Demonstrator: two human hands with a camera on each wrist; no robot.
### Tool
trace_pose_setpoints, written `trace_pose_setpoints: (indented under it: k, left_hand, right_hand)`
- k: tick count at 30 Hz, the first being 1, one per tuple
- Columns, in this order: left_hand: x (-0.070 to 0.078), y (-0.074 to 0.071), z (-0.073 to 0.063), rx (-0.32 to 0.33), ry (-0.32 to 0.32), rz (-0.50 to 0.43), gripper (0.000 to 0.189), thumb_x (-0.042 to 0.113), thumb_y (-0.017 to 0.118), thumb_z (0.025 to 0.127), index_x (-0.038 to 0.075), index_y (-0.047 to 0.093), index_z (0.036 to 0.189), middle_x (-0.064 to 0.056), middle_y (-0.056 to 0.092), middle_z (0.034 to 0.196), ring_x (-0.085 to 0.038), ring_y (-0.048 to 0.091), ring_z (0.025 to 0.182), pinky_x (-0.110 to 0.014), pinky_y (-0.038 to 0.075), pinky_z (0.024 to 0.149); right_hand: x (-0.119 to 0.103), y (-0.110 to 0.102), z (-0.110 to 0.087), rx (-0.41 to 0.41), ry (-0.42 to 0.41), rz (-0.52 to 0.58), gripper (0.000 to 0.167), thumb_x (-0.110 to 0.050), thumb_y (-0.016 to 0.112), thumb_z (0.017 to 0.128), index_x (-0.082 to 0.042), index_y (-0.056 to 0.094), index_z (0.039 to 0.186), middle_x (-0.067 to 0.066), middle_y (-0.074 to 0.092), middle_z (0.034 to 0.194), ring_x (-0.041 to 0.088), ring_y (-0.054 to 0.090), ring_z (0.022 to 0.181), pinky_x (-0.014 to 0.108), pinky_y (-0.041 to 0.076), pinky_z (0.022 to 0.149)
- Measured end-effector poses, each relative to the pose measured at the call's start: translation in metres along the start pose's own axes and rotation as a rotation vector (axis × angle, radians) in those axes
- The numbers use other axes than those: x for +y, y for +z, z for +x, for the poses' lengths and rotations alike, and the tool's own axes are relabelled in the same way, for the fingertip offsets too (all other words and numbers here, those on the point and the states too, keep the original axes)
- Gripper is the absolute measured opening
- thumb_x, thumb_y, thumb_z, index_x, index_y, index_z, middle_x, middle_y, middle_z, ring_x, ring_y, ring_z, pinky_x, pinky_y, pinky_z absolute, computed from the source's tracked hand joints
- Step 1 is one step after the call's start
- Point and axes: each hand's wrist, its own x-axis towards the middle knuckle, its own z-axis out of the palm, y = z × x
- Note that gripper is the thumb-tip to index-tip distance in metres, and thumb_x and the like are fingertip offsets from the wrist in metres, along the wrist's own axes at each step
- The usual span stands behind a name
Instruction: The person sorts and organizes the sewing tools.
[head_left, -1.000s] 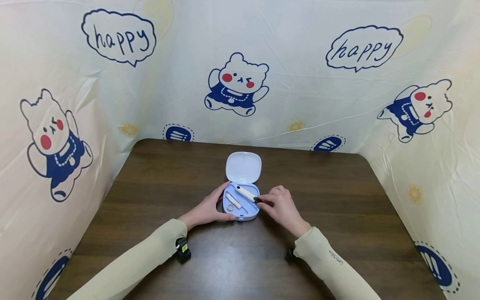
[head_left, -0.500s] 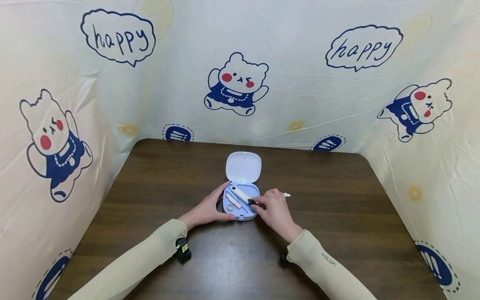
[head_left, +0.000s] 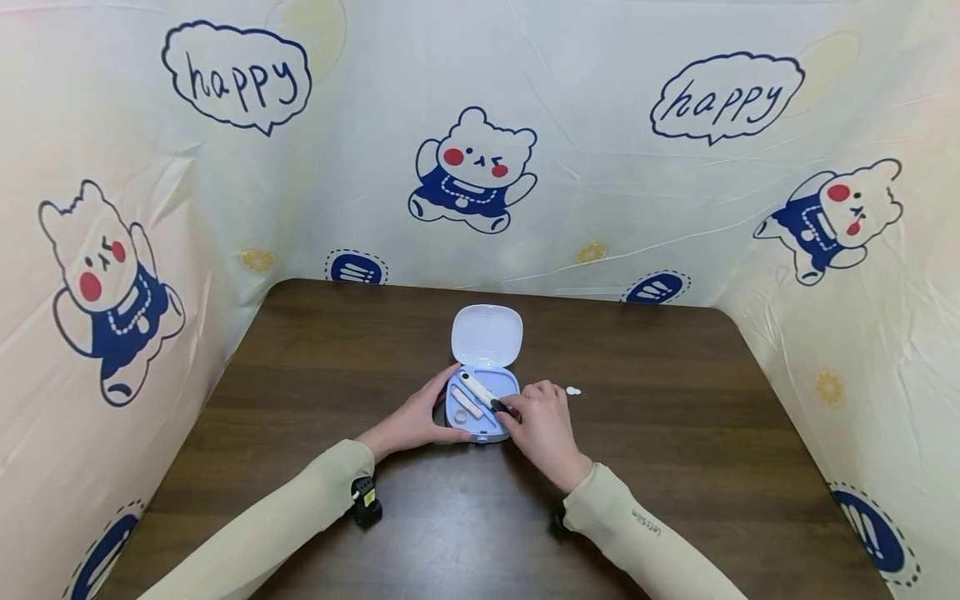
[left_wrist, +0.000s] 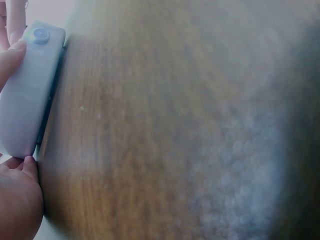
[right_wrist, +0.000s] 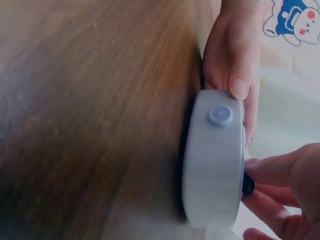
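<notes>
My left hand (head_left: 414, 423) grips the left side of a light blue case (head_left: 495, 435), its thumb along the front. Between the thumb and fingers of my right hand (head_left: 546, 427) is the black end of a white pen-like tool (head_left: 477, 387). That tool lies slanted over the case's inside tray. Beside it in the tray are a small pale pink-and-white stick (head_left: 468, 402) and a little round greyish piece (head_left: 461, 415). The case's white lid (head_left: 487, 335) stands raised at the back. In the right wrist view the black tip (right_wrist: 248, 184) shows between the fingers.
A small white object (head_left: 573, 391) lies on the dark wooden table (head_left: 660, 417), just right of the right hand. Patterned cloth (head_left: 585, 192) hangs behind the table and along both sides. A round button (right_wrist: 221, 115) sticks out of the case's front.
My right hand has moved left and slightly down, sliding the white pen-like tool left over the tray. The small white object has come into view beside it. The left hand stays put.
</notes>
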Motion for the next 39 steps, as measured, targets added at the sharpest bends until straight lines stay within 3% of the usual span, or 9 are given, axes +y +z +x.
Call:
trace_pose_setpoints:
  k: [15,26,39]
  left_hand:
    - [0.0,0.001,-0.001,0.002,0.001,0.004,0.117,0.049,0.089,0.081,0.026,0.015,0.168,-0.007,0.023,0.171,-0.027,0.026,0.155,-0.054,0.024,0.124]
    - [0.001,0.0,-0.001,0.005,0.003,0.007,0.116,0.048,0.09,0.08,0.026,0.016,0.168,-0.008,0.023,0.171,-0.028,0.026,0.155,-0.055,0.025,0.124]
    - [-0.001,0.0,0.001,0.006,0.013,0.018,0.117,0.048,0.089,0.08,0.025,0.016,0.168,-0.008,0.024,0.171,-0.026,0.027,0.155,-0.053,0.026,0.124]
  right_hand:
    - [-0.006,0.0,-0.002,-0.012,0.062,0.003,0.023,-0.028,0.086,0.088,-0.011,0.083,0.103,0.0,0.064,0.08,0.023,0.052,0.09,0.052,0.04,0.097]
    - [0.0,0.007,-0.006,0.046,0.046,0.072,0.02,-0.026,0.087,0.087,-0.012,0.082,0.101,-0.002,0.061,0.08,0.022,0.052,0.088,0.048,0.041,0.091]
    - [0.004,0.007,-0.003,0.025,0.06,0.122,0.014,-0.021,0.086,0.088,-0.014,0.08,0.099,0.0,0.068,0.086,0.025,0.055,0.093,0.051,0.041,0.094]
